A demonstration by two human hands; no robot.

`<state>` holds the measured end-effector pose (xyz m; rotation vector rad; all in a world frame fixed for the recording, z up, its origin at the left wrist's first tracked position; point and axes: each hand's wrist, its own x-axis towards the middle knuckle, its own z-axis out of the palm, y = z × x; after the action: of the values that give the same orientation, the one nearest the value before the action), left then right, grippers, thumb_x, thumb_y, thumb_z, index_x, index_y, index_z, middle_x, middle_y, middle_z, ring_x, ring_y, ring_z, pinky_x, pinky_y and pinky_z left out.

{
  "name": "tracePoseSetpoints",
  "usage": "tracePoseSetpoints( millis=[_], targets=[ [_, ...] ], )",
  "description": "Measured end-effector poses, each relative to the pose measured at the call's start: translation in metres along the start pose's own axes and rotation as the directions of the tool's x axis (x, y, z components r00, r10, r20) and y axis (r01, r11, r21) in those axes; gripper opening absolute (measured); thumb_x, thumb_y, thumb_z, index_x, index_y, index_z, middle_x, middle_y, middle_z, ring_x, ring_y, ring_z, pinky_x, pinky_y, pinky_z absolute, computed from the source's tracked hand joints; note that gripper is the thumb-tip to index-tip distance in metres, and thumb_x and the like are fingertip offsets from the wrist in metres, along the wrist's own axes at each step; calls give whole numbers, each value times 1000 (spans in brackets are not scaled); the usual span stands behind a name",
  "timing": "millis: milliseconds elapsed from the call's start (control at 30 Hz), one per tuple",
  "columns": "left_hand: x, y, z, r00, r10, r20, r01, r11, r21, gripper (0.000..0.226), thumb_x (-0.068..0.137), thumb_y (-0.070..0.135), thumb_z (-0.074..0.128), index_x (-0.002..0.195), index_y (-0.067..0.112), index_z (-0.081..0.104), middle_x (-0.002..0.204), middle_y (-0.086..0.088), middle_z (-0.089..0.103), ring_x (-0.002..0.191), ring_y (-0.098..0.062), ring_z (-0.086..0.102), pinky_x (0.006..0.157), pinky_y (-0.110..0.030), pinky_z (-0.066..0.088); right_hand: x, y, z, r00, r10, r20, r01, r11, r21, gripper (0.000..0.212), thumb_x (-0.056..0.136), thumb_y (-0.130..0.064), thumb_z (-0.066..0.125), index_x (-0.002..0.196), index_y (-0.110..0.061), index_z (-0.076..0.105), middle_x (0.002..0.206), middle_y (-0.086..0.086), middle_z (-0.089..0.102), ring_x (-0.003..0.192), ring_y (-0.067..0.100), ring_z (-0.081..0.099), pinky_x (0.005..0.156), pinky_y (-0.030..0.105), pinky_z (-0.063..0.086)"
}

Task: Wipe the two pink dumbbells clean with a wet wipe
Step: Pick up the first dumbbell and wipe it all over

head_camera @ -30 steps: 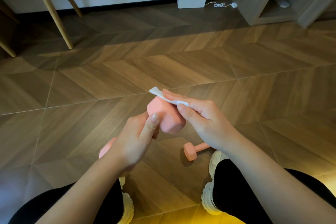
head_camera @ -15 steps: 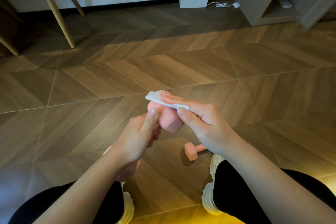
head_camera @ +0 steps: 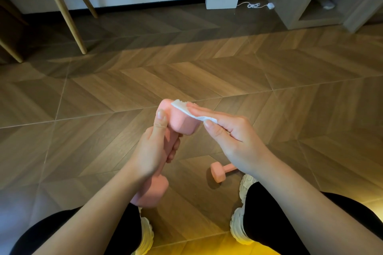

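Your left hand [head_camera: 152,151] grips the dumbbell [head_camera: 182,125] around its handle and holds it upright in the air in front of you, with the thumb braced against the side of the upper head. Your right hand [head_camera: 234,136] lays its straight fingers flat over the wipe [head_camera: 182,107] on top of that head. The thumb sits under the wipe's near corner and seems to pinch it there. The second dumbbell [head_camera: 217,174] lies on the floor [head_camera: 207,72] just beside your right shoe. To wipe this head well, press with the flats of your fingers and drag the wipe across the top and down each facet. Turn the handle a little in your left hand so each new face comes to you. The head is blocky, with flat sides and softened edges, so run the wipe along those edges, where grime likely collects. Its matte pink coating looks slightly grippy. The thin, soft white wipe may bunch or fold against it, so spread it flat under your fingers before each stroke. The lower head and the handle are mostly covered by your left hand and forearm, so you would need to shift your grip to reach them.
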<state>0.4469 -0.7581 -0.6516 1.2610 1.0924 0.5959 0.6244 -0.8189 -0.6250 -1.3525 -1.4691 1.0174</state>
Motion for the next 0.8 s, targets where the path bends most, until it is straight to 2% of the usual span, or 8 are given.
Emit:
tracePoseSetpoints(
  millis=[67,167,267,467,567,633,733,800],
  targets=[
    [1,-1,-2,1000,17,0,-17,1000,-2,107,73,88,23,82,-15,49,63,-14,44,53,-19,37,52,-33,30,1,0,0,1000,4,-14,-4,1000,-3,37,101,-17,43,134,-12,58,140,-6,57,134,0,47,116,34,36],
    [2,-5,-3,998,49,35,-47,998,-35,106,72,95,28,74,-10,46,61,-14,40,54,-19,34,52,-35,27,1,3,-1,999,18,-30,-19,1000,-3,37,101,-19,44,133,-9,60,133,-6,61,116,-11,56,99,10,41],
    [2,-11,-3,995,76,69,-77,997,22,84,75,94,30,61,14,49,56,-3,47,53,-18,38,53,-35,29,2,7,-2,998,59,-19,-59,998,6,38,100,-22,45,131,-10,62,138,-7,59,130,-3,49,108,17,38],
    [4,-16,-2,996,41,84,-46,997,57,94,79,92,28,75,1,48,57,-3,47,53,-19,38,54,-36,30,0,4,2,999,-8,33,7,1000,28,36,103,-13,44,136,-8,56,144,-5,53,138,2,42,116,26,32],
    [5,-12,-1,998,25,64,-28,998,51,86,76,94,26,68,14,56,58,-4,47,54,-19,38,55,-36,30,-1,4,3,998,-53,34,53,998,20,36,103,-12,43,136,-8,56,146,-3,53,140,6,41,119,41,30],
    [4,-10,-1,998,24,60,-27,998,57,80,75,94,26,64,20,54,59,-3,48,55,-19,38,56,-37,30,-2,5,3,998,-61,33,60,998,21,36,103,-12,43,136,-8,56,146,-3,53,141,7,41,119,45,30],
    [3,-11,-2,997,31,67,-38,993,114,83,75,94,26,65,14,48,57,1,48,54,-18,39,55,-36,32,-1,6,3,999,-41,29,40,999,32,35,104,-14,43,136,-8,57,145,-4,54,139,6,42,118,36,32],
    [0,-10,-2,994,66,91,-80,984,162,79,75,93,28,59,19,46,54,3,48,52,-15,40,53,-34,33,3,9,1,1000,11,18,-11,1000,26,35,104,-14,43,134,-7,58,143,-5,55,137,2,45,115,29,35]
  ],
)
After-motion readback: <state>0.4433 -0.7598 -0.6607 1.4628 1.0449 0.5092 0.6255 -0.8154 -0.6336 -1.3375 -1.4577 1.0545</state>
